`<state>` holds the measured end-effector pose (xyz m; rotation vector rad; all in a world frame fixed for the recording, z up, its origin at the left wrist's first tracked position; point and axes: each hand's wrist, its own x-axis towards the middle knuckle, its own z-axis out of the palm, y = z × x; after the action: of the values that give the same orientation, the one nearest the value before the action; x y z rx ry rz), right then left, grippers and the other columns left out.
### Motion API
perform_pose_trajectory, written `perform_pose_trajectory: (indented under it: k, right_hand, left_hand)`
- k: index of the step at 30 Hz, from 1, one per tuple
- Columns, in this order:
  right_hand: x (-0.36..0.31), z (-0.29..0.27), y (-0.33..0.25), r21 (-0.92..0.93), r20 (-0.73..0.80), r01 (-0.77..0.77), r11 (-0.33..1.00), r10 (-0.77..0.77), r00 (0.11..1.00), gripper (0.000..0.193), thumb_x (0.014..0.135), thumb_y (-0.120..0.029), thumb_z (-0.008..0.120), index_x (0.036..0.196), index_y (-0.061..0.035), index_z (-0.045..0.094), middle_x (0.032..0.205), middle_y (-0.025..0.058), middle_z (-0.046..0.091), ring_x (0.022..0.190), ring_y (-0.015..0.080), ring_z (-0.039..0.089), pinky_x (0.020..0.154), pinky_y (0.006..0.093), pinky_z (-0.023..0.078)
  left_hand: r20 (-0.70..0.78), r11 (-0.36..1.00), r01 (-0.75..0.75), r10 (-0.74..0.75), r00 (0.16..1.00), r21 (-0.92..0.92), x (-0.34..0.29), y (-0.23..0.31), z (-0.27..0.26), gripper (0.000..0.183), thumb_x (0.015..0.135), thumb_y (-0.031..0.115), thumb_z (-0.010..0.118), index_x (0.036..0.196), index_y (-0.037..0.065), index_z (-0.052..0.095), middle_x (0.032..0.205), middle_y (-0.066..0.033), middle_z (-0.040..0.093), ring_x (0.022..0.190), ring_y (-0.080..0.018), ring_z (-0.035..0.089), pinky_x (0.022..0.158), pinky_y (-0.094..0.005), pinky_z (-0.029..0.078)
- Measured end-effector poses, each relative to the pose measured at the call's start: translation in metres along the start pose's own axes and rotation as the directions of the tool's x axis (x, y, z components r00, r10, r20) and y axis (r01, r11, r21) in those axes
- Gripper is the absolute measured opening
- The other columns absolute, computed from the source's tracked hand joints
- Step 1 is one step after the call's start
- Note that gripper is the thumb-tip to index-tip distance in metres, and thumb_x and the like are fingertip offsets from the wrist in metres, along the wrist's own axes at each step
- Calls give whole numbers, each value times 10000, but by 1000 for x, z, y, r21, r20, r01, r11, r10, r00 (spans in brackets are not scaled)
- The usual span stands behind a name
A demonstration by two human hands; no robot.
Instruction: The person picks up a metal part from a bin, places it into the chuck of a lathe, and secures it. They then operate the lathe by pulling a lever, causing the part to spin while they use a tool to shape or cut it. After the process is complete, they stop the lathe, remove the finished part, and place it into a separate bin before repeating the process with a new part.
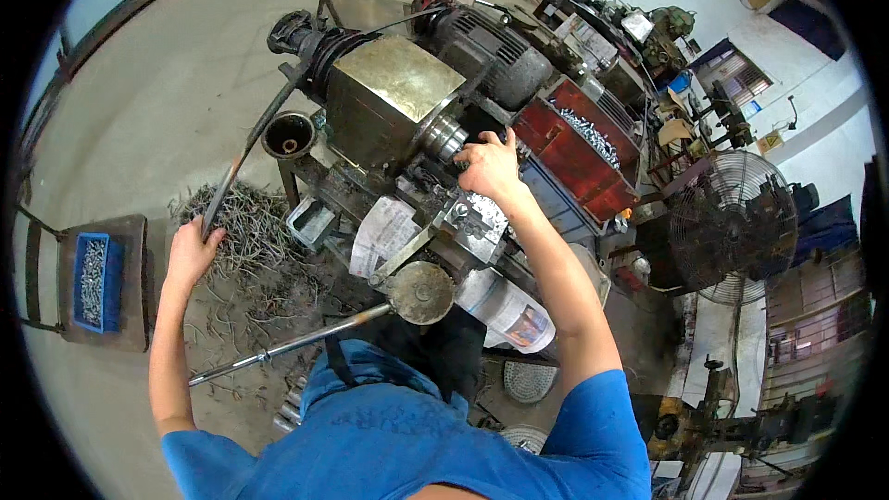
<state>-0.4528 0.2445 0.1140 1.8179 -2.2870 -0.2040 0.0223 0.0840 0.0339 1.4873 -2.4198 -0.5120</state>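
Observation:
My left hand (pixel 192 252) is closed round the lower end of a long metal lever (pixel 243 153), which slants up to the back of the machine's brass-coloured headstock (pixel 394 79). At the front of the headstock, my right hand (pixel 491 167) is beside the round steel spindle nose (pixel 445 138). Its fingers are bent toward the spindle; what they hold, if anything, is hidden. Below that hand lies a greasy metal slide block (pixel 470 222). A second long bar (pixel 292 344) with a round, dirty plate (pixel 421 293) crosses in front of my body.
A red bin (pixel 579 148) of small metal parts stands beyond my right hand, near a motor (pixel 491 56). Metal shavings (pixel 245 227) pile on the floor at left. A blue crate (pixel 93 282) of parts sits on a stool. A large fan (pixel 732 227) stands at right.

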Motion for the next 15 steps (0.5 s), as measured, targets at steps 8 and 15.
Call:
perform_pose_trajectory:
  k: [8,15]
  right_hand:
    - [3,-6,-4,38,52,-37,999,35,998,362,568,-217,648,919,-212,738,1086,-43,662,1185,239,484,1070,596,175]
    - [0,-19,-11,23,113,-90,996,87,990,365,589,-234,654,948,-231,720,1111,-67,641,1172,241,491,1059,634,163]
  left_hand:
    - [-20,874,36,-30,999,485,50,-68,-17,262,735,223,635,924,42,633,778,-198,643,759,-363,637,662,-453,508]
    - [-196,739,-46,238,951,672,152,-168,-48,65,766,104,566,823,73,557,744,-139,635,706,-334,632,649,-462,503]
